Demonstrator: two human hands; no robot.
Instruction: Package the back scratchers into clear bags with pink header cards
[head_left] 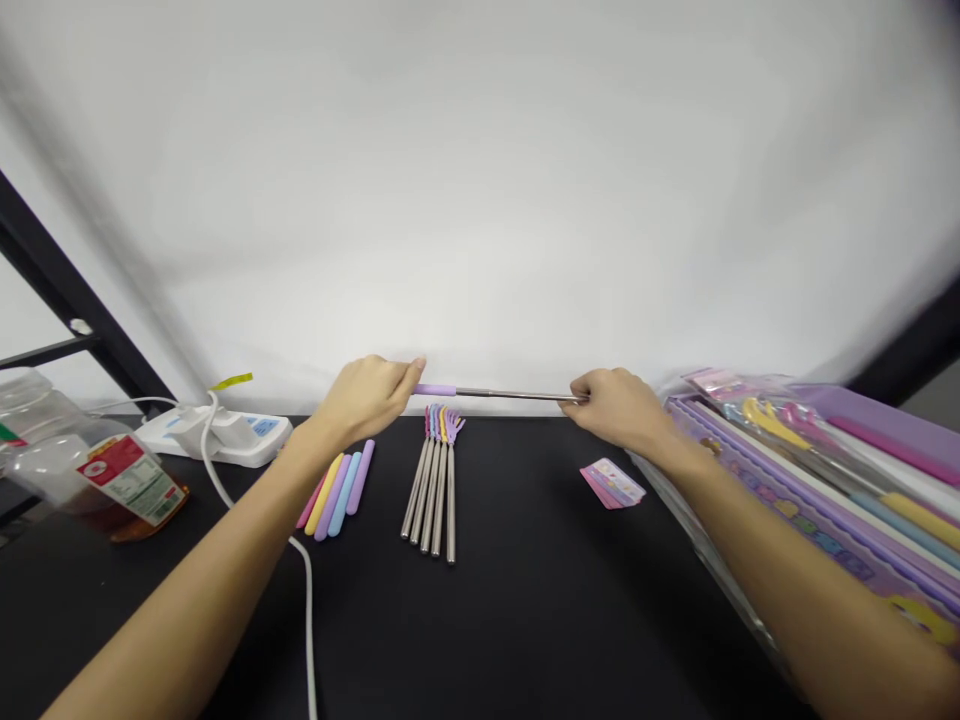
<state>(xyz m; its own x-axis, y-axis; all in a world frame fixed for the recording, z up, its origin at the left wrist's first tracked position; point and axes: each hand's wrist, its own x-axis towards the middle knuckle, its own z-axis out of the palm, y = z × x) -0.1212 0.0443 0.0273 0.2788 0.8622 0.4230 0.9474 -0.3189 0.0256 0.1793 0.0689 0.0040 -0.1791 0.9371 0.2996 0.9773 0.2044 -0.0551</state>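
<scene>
My left hand (375,395) is closed round the purple grip of a telescopic back scratcher (517,396). At the other end of its thin metal rod, my right hand (611,400) pinches the tip, whose end is hidden by the fingers. The rod is level and drawn out between both hands, above the far edge of the table. Below it lie several metal back scratcher rods (431,490) in a row, with coloured claw heads pointing away from me. Left of them rest several loose handle sleeves (337,490) in pink, yellow, purple and blue.
A pink card stack (612,483) lies beneath my right wrist. At right stands a purple box (795,510) with wrapped back scratchers. On the left are a power strip (247,438), its white cable (309,600) and a labelled plastic jar (112,470). A white wall rises behind.
</scene>
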